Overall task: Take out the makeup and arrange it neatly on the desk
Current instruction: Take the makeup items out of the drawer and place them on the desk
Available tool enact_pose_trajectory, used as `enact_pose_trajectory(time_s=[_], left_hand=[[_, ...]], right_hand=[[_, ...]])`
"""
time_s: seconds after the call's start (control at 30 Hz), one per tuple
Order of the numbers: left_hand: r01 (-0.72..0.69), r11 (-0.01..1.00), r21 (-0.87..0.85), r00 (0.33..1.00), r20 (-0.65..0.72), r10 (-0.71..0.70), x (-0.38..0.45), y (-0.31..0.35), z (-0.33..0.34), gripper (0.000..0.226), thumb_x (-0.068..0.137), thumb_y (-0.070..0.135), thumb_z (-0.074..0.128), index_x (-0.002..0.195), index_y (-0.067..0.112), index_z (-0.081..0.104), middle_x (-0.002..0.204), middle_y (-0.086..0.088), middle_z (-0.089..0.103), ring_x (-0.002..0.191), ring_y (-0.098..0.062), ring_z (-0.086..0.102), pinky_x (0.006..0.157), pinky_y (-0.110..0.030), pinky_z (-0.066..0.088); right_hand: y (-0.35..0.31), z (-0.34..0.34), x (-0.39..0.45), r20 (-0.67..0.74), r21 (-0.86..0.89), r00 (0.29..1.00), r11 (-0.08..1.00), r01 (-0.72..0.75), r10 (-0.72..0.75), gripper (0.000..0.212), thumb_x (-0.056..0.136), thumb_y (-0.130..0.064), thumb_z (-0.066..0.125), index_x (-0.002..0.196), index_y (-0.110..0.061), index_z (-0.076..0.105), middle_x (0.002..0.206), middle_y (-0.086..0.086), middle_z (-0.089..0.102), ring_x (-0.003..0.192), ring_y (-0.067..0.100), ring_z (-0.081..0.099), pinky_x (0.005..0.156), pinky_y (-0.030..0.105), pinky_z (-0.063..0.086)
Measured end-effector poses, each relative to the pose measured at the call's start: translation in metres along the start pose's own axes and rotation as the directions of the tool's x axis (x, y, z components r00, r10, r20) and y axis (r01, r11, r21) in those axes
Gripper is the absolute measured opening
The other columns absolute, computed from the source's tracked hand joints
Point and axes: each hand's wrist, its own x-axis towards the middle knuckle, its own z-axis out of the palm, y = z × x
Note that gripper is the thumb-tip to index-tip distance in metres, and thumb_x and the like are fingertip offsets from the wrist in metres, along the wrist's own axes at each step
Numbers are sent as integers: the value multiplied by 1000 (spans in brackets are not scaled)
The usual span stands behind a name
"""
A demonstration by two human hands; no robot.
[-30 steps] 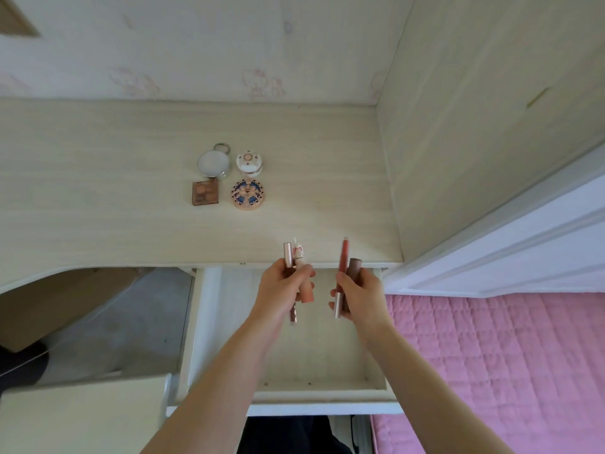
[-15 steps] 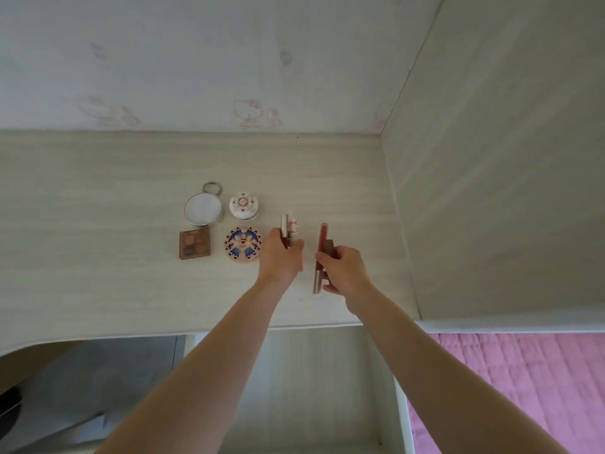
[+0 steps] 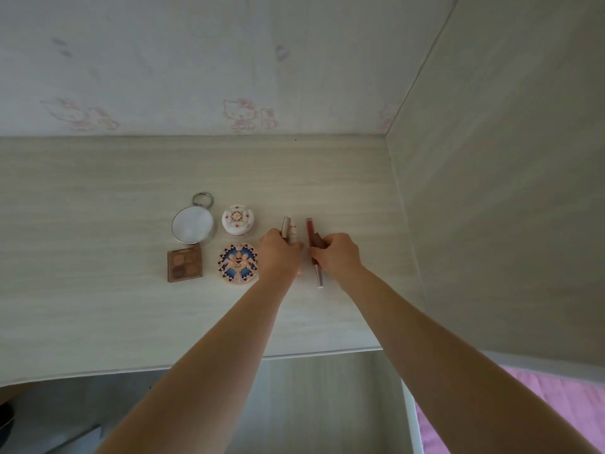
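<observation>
Both hands down at desk level now, lifted a second ago above the open drawer and half a second ago just arriving beside the compacts. Left hand point(image 3: 280, 253) curled round two pale lip tubes point(image 3: 289, 230), tips poking out past the knuckles toward the wall, lower ends hidden under the palm. Right hand point(image 3: 337, 257) pinching a red lip gloss point(image 3: 313, 250) and a shorter brown tube point(image 3: 318, 240) side by side, the gloss's clear end showing below the fingers and apparently touching the desk point(image 3: 98, 306) (contact too fine to confirm). Already laid out to the left in a tidy two-by-two block: round mirror with ring point(image 3: 193, 224), white floral compact point(image 3: 238, 220), brown eyeshadow palette point(image 3: 184, 264), blue-patterned round compact point(image 3: 238, 264). Tubes brought in just right of that block, roughly parallel and pointing at the wall, so the carry from the drawer looks finished and the set-down is the step in hand. Nothing released yet; all four tubes gripped. Likely remaining: laying each pair flat in line with the block, evenly spaced, watching for round tubes rolling once freed. Drawer interior point(image 3: 320, 404) showing only bare wood in the part visible.
</observation>
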Motion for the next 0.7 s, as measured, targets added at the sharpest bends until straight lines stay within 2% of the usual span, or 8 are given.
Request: enact_pose_trajectory(time_s=[0.07, 0.17, 0.23, 0.37, 0.43, 0.53, 0.63, 0.7], left_hand=[[29, 1000, 11, 1000, -10, -29, 3, 1, 0, 21, 87, 22, 65, 97, 6, 56, 84, -6, 57, 58, -14, 52, 48, -25, 36], [43, 999, 14, 999, -34, -43, 7, 2, 1, 25, 89, 28, 61, 100, 6, 57, 92, -10, 63, 71, -21, 57, 55, -29, 40], [49, 999, -6, 998, -40, -49, 8, 3, 2, 26, 92, 30, 57, 102, 6, 56, 95, -12, 63, 74, -22, 57, 52, -29, 38], [56, 998, -27, 997, -44, -57, 9, 4, -1, 31, 97, 30, 49, 108, 2, 56, 99, -15, 63, 73, -21, 53, 49, -26, 34], [52, 999, -7, 998, -41, -52, 9, 6, -4, 28, 98, 25, 46, 110, 1, 54, 101, -15, 62, 76, -21, 53, 54, -27, 36], [49, 999, 10, 998, -40, -48, 9, 7, -6, 23, 97, 15, 46, 113, 0, 51, 102, -14, 59, 75, -19, 51, 53, -25, 36], [19, 999, 45, 998, -52, -17, 8, 8, -6, 23, 96, 14, 47, 113, 0, 51, 106, -16, 59, 82, -23, 53, 64, -32, 43], [2, 998, 55, 998, -65, 1, 8, 8, -6, 22, 96, 14, 47, 112, -1, 51, 104, -16, 59, 83, -24, 54, 68, -36, 47]], right_hand=[[-3, 2, 4, -9, -20, 1000, 1000, 1, -1, 19, 84, -25, 65, 68, -15, 60, 64, 3, 59, 63, 22, 55, 47, 24, 35], [-9, 4, 9, -15, -25, 1000, 1000, -5, 4, 30, 84, -27, 65, 60, -19, 50, 59, 0, 54, 57, 18, 52, 45, 26, 31], [-12, 6, 12, -8, -19, 1000, 1000, -12, 12, 30, 84, -28, 66, 60, -19, 49, 60, 1, 55, 57, 18, 53, 45, 26, 31], [-13, 7, 17, 4, -40, 1000, 999, -11, 11, 26, 86, -26, 62, 64, -16, 52, 61, 1, 54, 58, 20, 53, 46, 26, 32], [-13, 6, 17, -4, -56, 1000, 998, -6, 6, 23, 87, -26, 61, 67, -16, 54, 61, 0, 53, 57, 18, 50, 46, 25, 30], [-11, 9, 20, -34, -45, 999, 999, -9, 8, 26, 88, -31, 58, 68, -16, 54, 62, 0, 53, 63, 23, 52, 50, 26, 34], [-11, 12, 23, -74, -24, 997, 999, -29, 27, 21, 88, -28, 57, 82, -9, 60, 70, 5, 57, 67, 26, 56, 59, 29, 43], [-11, 13, 24, -99, -34, 995, 999, -32, 29, 19, 86, -24, 57, 89, -5, 62, 77, 8, 59, 70, 27, 56, 60, 30, 43]])
